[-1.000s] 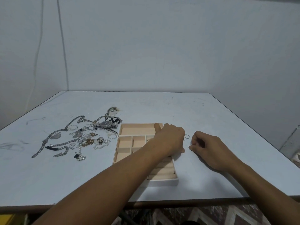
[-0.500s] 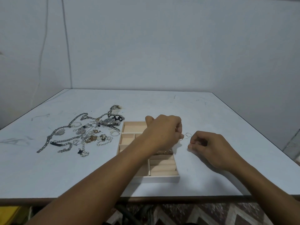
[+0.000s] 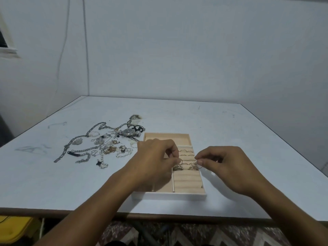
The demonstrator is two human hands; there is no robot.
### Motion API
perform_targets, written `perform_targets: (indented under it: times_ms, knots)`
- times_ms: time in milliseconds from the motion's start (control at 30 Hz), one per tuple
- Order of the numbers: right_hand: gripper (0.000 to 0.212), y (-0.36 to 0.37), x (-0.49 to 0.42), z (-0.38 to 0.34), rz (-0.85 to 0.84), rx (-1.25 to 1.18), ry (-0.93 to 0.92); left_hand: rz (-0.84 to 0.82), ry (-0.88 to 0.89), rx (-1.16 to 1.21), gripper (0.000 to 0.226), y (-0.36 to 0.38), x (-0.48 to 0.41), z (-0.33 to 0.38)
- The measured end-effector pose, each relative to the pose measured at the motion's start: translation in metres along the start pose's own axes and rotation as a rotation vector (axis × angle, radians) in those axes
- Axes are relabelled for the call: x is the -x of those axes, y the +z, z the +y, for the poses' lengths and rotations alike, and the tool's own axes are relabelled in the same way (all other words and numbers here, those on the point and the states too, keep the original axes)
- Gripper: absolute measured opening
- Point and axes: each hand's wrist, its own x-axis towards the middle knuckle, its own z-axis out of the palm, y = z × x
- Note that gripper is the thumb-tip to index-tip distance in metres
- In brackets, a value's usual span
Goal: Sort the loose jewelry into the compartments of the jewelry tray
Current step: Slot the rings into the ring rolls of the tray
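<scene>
A beige jewelry tray [image 3: 166,136] with a white outer wall lies on the white table, near its front edge. Several rings [image 3: 186,151] sit in its padded rolls on the right side. My left hand [image 3: 156,161] hovers over the tray's middle and pinches a small ring [image 3: 180,161] between thumb and fingers. My right hand [image 3: 225,166] is over the tray's right edge and pinches a thin wire ring [image 3: 199,165]. A heap of loose jewelry [image 3: 103,144] lies left of the tray: chains, a watch [image 3: 128,132], pearl strands, earrings.
The white table [image 3: 230,132] stands in a corner between two pale walls. Its front edge runs close below the tray. A yellow object [image 3: 14,229] sits on the floor at lower left, and a patterned rug lies under the table.
Both hands rose off the table and came over the tray's ring rolls. The left hand picked up a ring that lay right of the tray, and the right hand carried its own ring leftward.
</scene>
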Motion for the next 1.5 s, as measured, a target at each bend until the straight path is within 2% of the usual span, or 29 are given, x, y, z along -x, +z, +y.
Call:
perform_targets:
  times_ms: [100, 767, 1000, 1133, 1233, 1500]
  knots:
    - [0.011, 0.002, 0.001, 0.000, -0.003, 0.003, 0.003, -0.009, 0.015, 0.021, 0.010, 0.002, 0.003, -0.001]
    - [0.008, 0.007, 0.006, 0.003, 0.003, 0.071, -0.016, 0.043, 0.164, -0.203, 0.014, 0.016, 0.006, -0.013]
    - [0.006, 0.009, 0.008, 0.003, 0.024, 0.084, -0.028, 0.043, 0.205, -0.205, 0.014, 0.016, 0.010, -0.018]
    - [0.008, 0.011, 0.008, 0.001, 0.030, 0.102, -0.034, 0.095, 0.249, -0.193, 0.015, 0.018, 0.012, -0.020]
    - [0.009, 0.011, 0.008, 0.001, 0.034, 0.110, -0.038, 0.029, 0.230, -0.231, 0.018, 0.018, 0.014, -0.020]
    - [0.008, 0.014, 0.008, -0.001, 0.030, 0.112, -0.045, -0.008, 0.248, -0.285, 0.022, 0.016, 0.019, -0.017]
